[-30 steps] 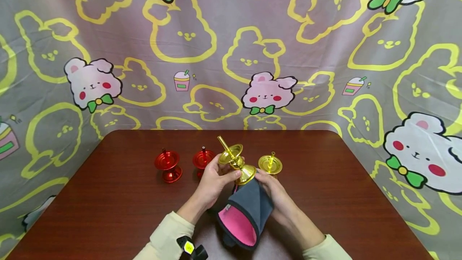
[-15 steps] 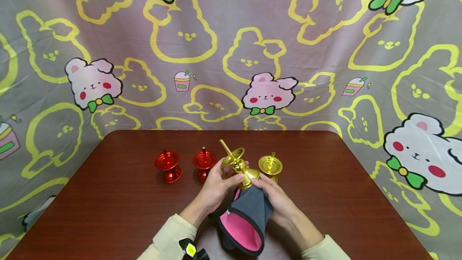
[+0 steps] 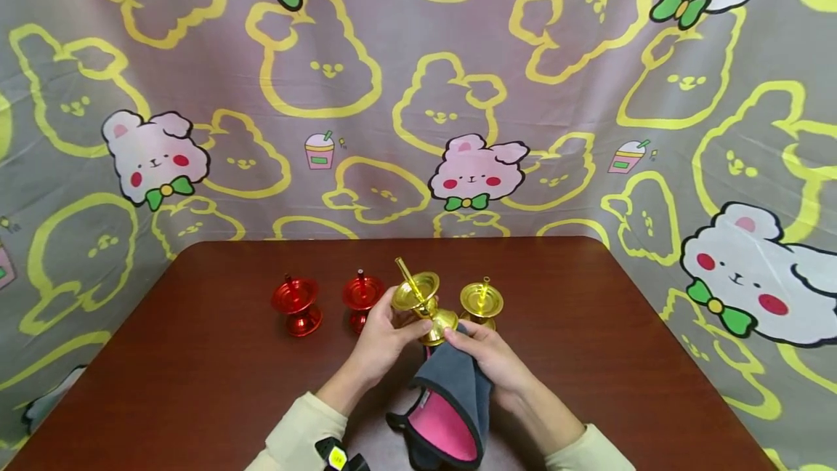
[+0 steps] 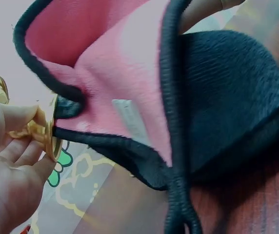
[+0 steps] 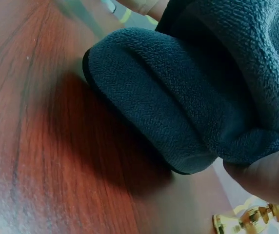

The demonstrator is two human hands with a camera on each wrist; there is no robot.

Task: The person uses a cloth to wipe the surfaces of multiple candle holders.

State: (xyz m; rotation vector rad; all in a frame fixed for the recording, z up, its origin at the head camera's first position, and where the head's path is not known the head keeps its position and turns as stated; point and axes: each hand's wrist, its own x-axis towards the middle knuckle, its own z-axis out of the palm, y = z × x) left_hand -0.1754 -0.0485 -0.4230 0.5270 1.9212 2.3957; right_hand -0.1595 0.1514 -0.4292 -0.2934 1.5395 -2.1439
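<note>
In the head view my left hand (image 3: 382,336) grips a shiny gold candlestick (image 3: 416,292), which is tilted with its spike up and to the left. My right hand (image 3: 500,365) holds a dark grey cloth with a pink lining (image 3: 456,369), its thumb at the candlestick's base. The cloth hangs open below, pink side showing. Seen from the left wrist, a fold of the cloth (image 4: 125,78) lies against the candlestick's base (image 4: 49,122). Behind my right hand stands a second gold candlestick (image 3: 482,302), its lower part partly hidden.
Two red candlesticks (image 3: 296,298) stand upright to the left, the nearer-to-centre red one (image 3: 362,294) partly behind my left hand. The brown wooden table (image 3: 216,376) reaches back to a patterned curtain (image 3: 366,180).
The head view has shifted slightly. The held gold candlestick has dipped and turned a little at its base. The cloth's open lower end has swung to the right, and its dark edge at left now shows.
</note>
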